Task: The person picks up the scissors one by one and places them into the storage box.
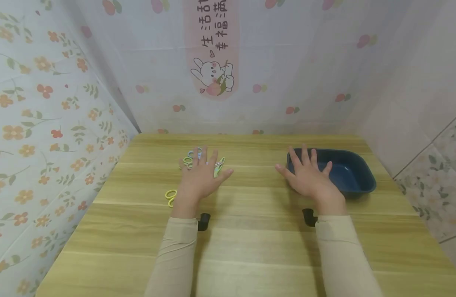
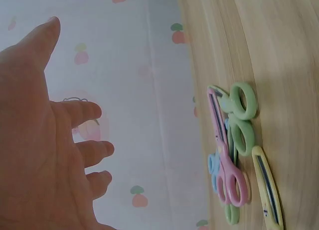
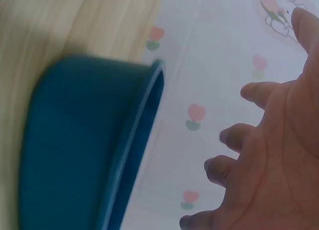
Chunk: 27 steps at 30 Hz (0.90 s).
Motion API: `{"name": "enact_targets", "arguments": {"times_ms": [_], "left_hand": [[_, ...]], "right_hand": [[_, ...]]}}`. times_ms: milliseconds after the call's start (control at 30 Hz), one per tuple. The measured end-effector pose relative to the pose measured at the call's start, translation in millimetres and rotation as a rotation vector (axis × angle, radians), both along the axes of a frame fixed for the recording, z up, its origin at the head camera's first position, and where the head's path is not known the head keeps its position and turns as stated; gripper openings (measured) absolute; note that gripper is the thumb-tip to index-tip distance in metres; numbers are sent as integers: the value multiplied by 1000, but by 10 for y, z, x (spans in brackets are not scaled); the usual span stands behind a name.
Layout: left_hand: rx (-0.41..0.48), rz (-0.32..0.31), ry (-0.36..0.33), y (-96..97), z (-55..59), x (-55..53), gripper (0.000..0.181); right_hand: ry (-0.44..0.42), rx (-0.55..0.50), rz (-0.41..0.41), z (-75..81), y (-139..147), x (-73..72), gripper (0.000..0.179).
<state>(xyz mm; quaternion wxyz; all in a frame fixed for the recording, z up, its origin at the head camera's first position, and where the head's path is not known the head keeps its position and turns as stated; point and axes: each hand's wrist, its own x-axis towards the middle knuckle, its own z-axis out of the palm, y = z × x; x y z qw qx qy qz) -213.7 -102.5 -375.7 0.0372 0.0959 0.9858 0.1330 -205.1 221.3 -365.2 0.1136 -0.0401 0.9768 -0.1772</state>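
My left hand hovers palm down above the table with its fingers spread, holding nothing. Below it lie several small scissors, partly hidden by the hand in the head view. In the left wrist view, pink scissors rest across green scissors and a light-blue handle. Yellow scissors lie apart, nearer me. My right hand, fingers also spread and holding nothing, is over the left part of a dark blue basin. A gap separates that hand from the basin in the right wrist view.
The wooden table meets a white printed cloth at its back edge. A floral cloth hangs along the left side, and a pale wall with floral panels stands on the right. Black camera pieces sit at both wrists.
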Motion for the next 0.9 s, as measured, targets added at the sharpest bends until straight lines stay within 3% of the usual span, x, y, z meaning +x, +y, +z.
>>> {"name": "enact_targets", "arguments": {"times_ms": [233,533,733,900], "left_hand": [[-5,13,-4,-81,-14,22,95],[23,39,-55,-248,-132,54,100],[7,50,-63,-316,-174,44,90],[10,43,-89,-330,-198,51,89]], "right_hand": [[-3,39,-29,52,325,-5,116],[-34,67,-60,1,1027,42,123],[-53,96,-94,-134,1566,2,125],[-70,67,-71,-282,1896,-66,124]]}}
